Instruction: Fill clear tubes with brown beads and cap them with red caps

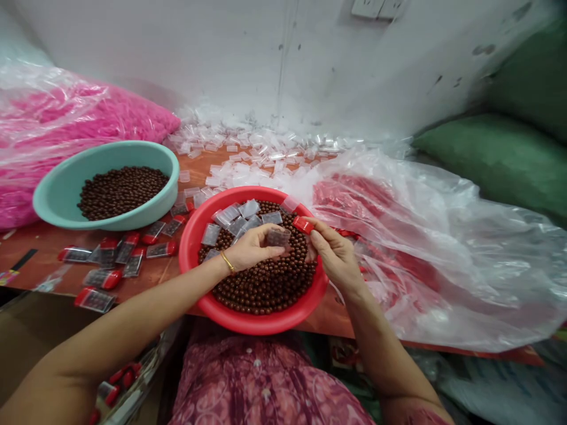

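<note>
Over a red basin (pixel 261 323) my left hand (pixel 254 247) is closed around a small clear plastic box (pixel 279 237) that looks dark with beads inside. Between the thumb and fingers of my right hand (pixel 332 251) is a red plastic cap (pixel 303 224), held apart from the box and just to its right. Round brown beads (pixel 266 283) fill much of the basin. Several clear boxes (pixel 228 215) lie on the beads at the basin's left and back.
A teal basin (pixel 150 154) of brown beads stands at left, with several red-capped filled boxes (pixel 126 247) before it. Clear pieces (pixel 261 150) litter the back. Plastic bags hold pink pieces (pixel 101 112) at left and red ones (pixel 354 198) at right. Below sits a carton (pixel 57 336).
</note>
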A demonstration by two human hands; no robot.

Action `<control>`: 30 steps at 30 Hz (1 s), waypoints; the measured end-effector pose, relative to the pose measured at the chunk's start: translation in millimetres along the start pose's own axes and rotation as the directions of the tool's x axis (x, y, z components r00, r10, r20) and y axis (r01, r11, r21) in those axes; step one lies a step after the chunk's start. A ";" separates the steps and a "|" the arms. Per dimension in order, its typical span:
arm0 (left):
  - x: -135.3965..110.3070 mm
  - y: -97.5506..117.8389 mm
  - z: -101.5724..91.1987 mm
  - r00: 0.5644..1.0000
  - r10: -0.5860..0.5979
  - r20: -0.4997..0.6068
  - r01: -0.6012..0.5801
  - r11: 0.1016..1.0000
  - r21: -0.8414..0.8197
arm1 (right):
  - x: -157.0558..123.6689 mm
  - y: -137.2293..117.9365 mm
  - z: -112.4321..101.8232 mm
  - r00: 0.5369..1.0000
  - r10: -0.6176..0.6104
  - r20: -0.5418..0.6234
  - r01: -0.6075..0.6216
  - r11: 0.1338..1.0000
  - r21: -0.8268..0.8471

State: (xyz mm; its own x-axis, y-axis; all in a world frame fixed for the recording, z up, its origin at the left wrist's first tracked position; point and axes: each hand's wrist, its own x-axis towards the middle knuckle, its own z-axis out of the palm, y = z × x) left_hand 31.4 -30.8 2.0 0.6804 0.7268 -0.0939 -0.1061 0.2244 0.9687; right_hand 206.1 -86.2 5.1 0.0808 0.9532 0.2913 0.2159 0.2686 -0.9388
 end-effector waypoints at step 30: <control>-6.4 -11.2 10.8 0.997 -0.042 -0.072 0.064 0.936 0.347 | -28.8 9.5 21.1 0.830 -0.425 0.360 0.550 0.520 -0.654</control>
State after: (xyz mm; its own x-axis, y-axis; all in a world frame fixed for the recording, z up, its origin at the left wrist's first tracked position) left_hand 36.0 -45.0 -5.8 0.6306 0.7613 -0.1507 0.1965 0.0313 0.9800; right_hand 185.3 -108.2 -16.1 -0.3749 0.7272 0.5750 0.7926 0.5731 -0.2080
